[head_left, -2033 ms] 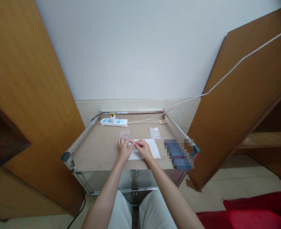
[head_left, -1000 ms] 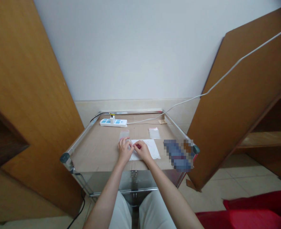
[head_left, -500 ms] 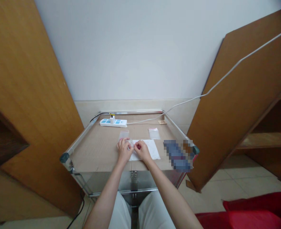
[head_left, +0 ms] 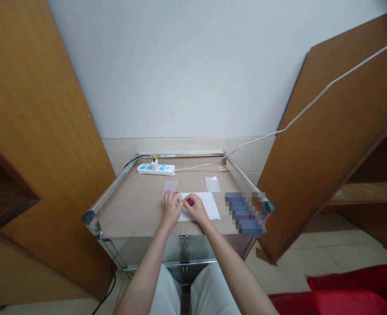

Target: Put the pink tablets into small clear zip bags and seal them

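My left hand (head_left: 171,207) has its fingers curled round a small clear plastic bag (head_left: 180,195), which is mostly hidden by the fingers. Fingertips of my right hand (head_left: 197,208) are pinched together at the bag's right edge, nearly meeting the left thumb. Small dark red pieces (head_left: 190,202) show in the curve of the right hand; whether they lie on the paper beneath is hard to tell. Both hands rest over a white sheet (head_left: 209,204). Just beyond the left hand lies another clear bag (head_left: 171,184) with something pink at its lower end.
A stack of clear bags (head_left: 212,184) lies behind the sheet. At the back left is a white power strip (head_left: 163,169) with a plug in it and a white cable (head_left: 246,143). A blurred-out dark item (head_left: 244,216) sits at the right of the cardboard-covered table (head_left: 124,214).
The right fingers have shifted slightly left, closer to the left thumb. Less of the clear bag shows between the hands, and more of the dark red pieces is visible.
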